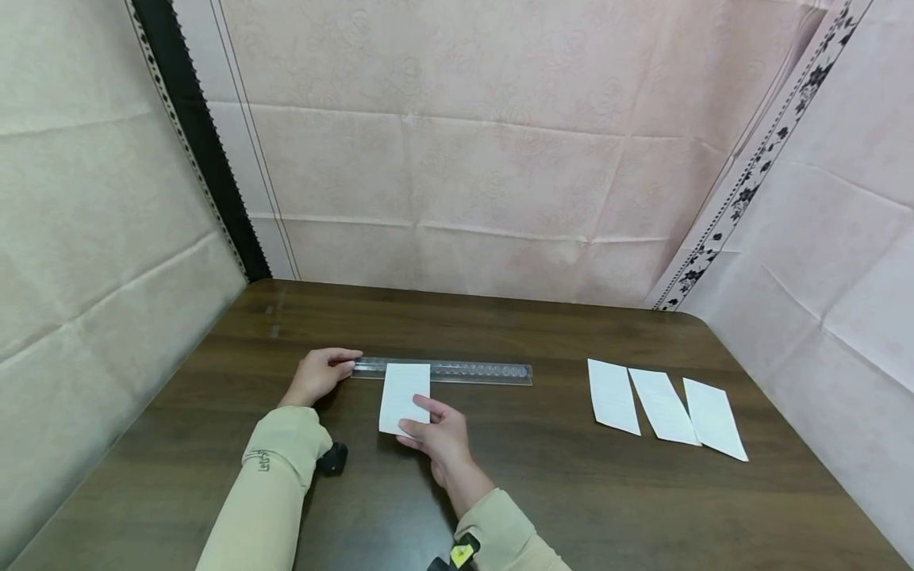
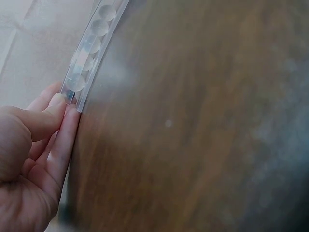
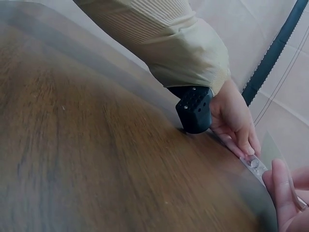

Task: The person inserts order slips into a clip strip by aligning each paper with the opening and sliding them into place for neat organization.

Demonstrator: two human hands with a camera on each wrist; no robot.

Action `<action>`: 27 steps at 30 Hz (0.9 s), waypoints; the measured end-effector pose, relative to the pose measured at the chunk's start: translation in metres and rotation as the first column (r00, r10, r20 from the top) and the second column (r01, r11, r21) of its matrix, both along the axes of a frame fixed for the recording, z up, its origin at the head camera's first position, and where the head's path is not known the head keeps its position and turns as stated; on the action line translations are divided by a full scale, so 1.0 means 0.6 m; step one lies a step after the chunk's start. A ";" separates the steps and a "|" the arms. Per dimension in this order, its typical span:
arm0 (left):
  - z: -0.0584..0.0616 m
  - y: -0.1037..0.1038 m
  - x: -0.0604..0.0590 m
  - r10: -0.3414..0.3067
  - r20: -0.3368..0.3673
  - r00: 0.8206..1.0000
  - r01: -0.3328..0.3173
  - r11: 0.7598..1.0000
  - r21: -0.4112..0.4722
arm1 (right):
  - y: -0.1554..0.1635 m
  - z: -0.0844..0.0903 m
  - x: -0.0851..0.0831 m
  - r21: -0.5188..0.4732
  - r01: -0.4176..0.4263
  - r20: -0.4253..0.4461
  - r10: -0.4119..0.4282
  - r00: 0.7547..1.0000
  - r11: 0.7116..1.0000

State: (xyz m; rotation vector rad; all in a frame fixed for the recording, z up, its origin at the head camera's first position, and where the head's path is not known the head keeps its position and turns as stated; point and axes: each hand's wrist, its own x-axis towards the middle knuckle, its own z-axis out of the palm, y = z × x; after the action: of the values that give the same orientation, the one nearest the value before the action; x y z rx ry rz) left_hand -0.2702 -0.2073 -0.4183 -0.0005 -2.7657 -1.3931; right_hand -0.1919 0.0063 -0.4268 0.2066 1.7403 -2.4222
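A long clear plastic strip [image 1: 485, 372] with a row of round, see-through bumps lies across the table. At its left end my left hand [image 1: 321, 378] pinches it between thumb and fingers; the left wrist view shows the bumps of the strip [image 2: 91, 53] close up, beside the left hand [image 2: 36, 140]. My right hand [image 1: 441, 440] holds a white paper card [image 1: 403, 392] by its lower right part, thumb on top. The card's upper end covers part of the strip. The right hand [image 3: 285, 193] is cut off at the edge of the right wrist view.
Three white paper cards, a left one [image 1: 614, 396], a middle one [image 1: 664, 406] and a right one [image 1: 716, 418], lie on the right of the brown wooden table [image 1: 571, 492]. Pale patterned cloth [image 1: 457, 174] hangs behind and at both sides.
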 end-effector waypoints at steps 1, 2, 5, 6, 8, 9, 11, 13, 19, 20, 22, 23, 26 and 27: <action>0.000 0.000 0.000 0.001 0.001 1.000 -0.001 1.000 0.001 | -0.001 0.000 0.000 0.000 -0.001 -0.002 0.001 1.000 1.000; 0.000 0.000 -0.001 0.001 0.001 1.000 -0.001 1.000 0.003 | -0.002 0.000 0.000 0.001 -0.001 -0.002 0.001 1.000 1.000; -0.003 -0.001 -0.002 0.002 0.001 1.000 -0.002 1.000 0.005 | -0.005 -0.001 -0.001 0.005 0.001 0.002 -0.001 1.000 1.000; -0.004 -0.001 -0.002 0.003 0.003 1.000 -0.003 1.000 0.013 | -0.006 0.000 -0.001 0.006 -0.001 0.000 0.001 1.000 1.000; -0.005 -0.001 -0.003 0.005 0.004 1.000 -0.005 1.000 0.025 | -0.008 0.000 0.000 0.000 -0.003 0.004 0.003 1.000 1.000; -0.006 -0.001 -0.003 0.006 0.006 1.000 -0.007 0.999 0.033 | -0.009 0.000 0.000 -0.004 -0.005 0.004 0.005 1.000 1.000; -0.008 -0.002 -0.003 0.009 0.009 1.000 -0.009 0.999 0.051 | -0.011 -0.001 0.001 -0.007 -0.011 -0.002 0.011 1.000 1.000; -0.008 -0.002 -0.003 0.009 0.008 1.000 -0.010 0.998 0.062 | -0.014 -0.001 0.002 -0.012 -0.015 0.001 0.015 1.000 1.000; -0.007 -0.003 -0.004 0.000 -0.001 1.000 0.000 0.999 0.052 | -0.021 -0.002 0.001 0.002 -0.018 0.004 0.018 1.000 1.000; -0.007 -0.003 -0.005 0.002 0.000 1.000 -0.002 0.999 0.049 | -0.021 -0.002 0.001 0.004 -0.018 0.003 0.018 1.000 1.000; -0.006 -0.003 -0.005 0.007 0.002 1.000 -0.007 0.999 0.049 | -0.022 -0.002 0.000 0.004 -0.018 0.003 0.018 1.000 1.000; -0.006 -0.003 -0.005 0.007 0.003 1.000 -0.007 0.999 0.051 | -0.023 -0.002 0.000 0.004 -0.018 0.002 0.018 1.000 1.000; -0.007 -0.002 -0.005 0.009 0.006 1.000 -0.009 0.998 0.054 | -0.025 0.000 0.000 0.002 -0.021 0.001 0.021 1.000 1.000; -0.006 -0.003 -0.004 0.009 0.006 1.000 -0.010 0.998 0.056 | -0.026 0.000 0.000 0.001 -0.022 0.002 0.022 1.000 1.000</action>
State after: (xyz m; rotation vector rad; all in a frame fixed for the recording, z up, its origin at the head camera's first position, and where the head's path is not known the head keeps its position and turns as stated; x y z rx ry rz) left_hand -0.2729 -0.2089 -0.4220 0.0186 -2.7267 -1.4702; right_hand -0.1917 -0.0091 -0.4270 0.1887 1.7341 -2.4047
